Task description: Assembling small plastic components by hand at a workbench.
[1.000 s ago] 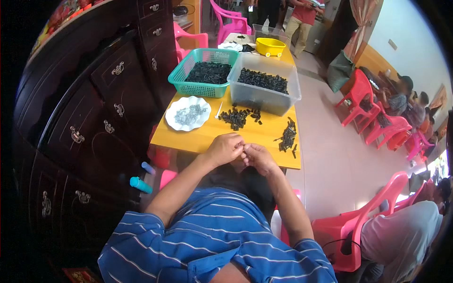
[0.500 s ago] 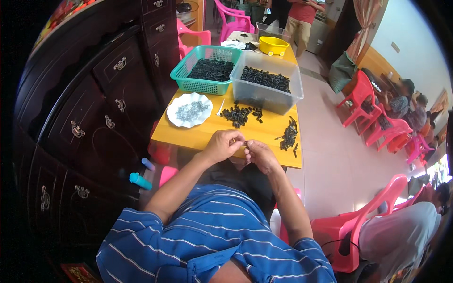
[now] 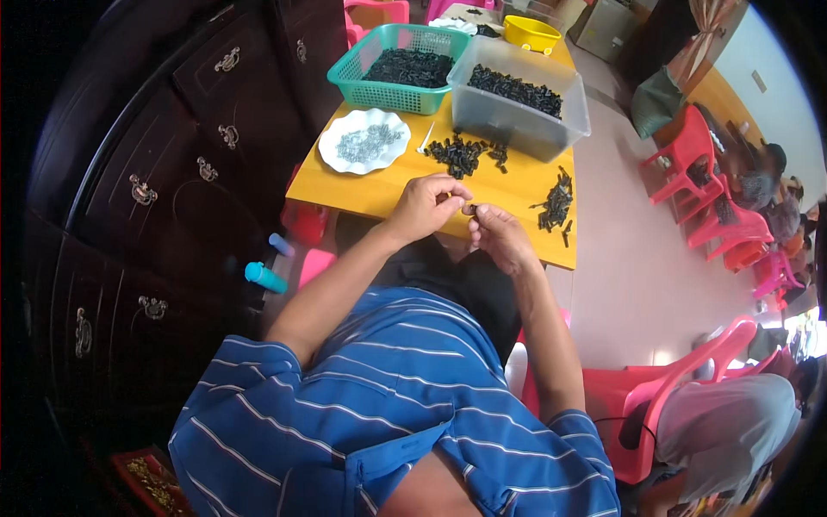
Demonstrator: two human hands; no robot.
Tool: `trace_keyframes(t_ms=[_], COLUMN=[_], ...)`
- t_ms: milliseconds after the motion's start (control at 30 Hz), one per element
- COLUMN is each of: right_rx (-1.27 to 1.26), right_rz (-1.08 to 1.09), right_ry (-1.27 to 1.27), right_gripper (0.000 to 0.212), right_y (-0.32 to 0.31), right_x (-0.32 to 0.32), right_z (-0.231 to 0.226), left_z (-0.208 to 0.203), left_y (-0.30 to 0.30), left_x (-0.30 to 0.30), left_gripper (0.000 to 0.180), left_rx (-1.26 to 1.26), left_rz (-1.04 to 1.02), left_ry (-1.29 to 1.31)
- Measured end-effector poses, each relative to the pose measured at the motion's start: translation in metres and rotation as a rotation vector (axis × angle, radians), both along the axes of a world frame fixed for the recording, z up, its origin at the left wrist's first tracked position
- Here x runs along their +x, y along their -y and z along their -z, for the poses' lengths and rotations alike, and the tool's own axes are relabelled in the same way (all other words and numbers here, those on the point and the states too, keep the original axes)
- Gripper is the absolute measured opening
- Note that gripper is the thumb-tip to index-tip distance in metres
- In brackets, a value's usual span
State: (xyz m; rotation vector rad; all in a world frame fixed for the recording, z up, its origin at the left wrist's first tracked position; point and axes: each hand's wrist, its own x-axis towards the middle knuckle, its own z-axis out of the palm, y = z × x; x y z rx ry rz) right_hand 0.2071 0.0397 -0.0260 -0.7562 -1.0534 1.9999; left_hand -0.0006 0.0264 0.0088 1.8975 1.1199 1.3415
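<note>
Right fingers (image 3: pixel 485 213) pinch one black piece (image 3: pixel 471 209) beside left fingers (image 3: pixel 446 183) of unclear grip.

Pinched piece (image 3: pixel 471 209) indistinct, curtain (image 3: pixel 703 36) cut off

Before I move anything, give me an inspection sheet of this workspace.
Surface: yellow table with two piles of dark pieces.
Work things: green basket and clear bin holding dark pieces; white plate of clear bits.
Clutter: white stick beside the plate; yellow tub farther back.
Hands: right hand pinches a small dark piece; left hand close beside it.
Cables: thin dark cord-like line at the nearest pink chair; can't confirm.
Surroundings: dark cabinet left, seated people right.
</note>
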Motion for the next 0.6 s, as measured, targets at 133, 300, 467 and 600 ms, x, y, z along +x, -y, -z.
trace_keyframes(t_ms=[133,300,467,600], right_rx=[-0.014,-0.012,-0.011,0.031], right_rz=[0.011,0.003,0.008,0.003], right_ry=[0.015,-0.003,0.027,0.08], right_gripper=[0.028,0.028,0.027,0.026], right_y=[0.002,0.002,0.002,0.002], right_x=[-0.001,-0.001,-0.003,-0.002], right_z=[-0.004,0.0,0.0,0.001], left_z=[0.001,0.003,0.001,-0.007], left_y=[0.002,0.002,0.005,0.011], left_x=[0.004,0.004,0.006,0.006], left_gripper=[0.016,0.02,0.023,0.023], left_rx=[-0.039,-0.064,-0.001,0.003], left_rz=[0.009,0.022,0.004,-0.011], left_ry=[0.081,0.043,-0.023,-0.12])
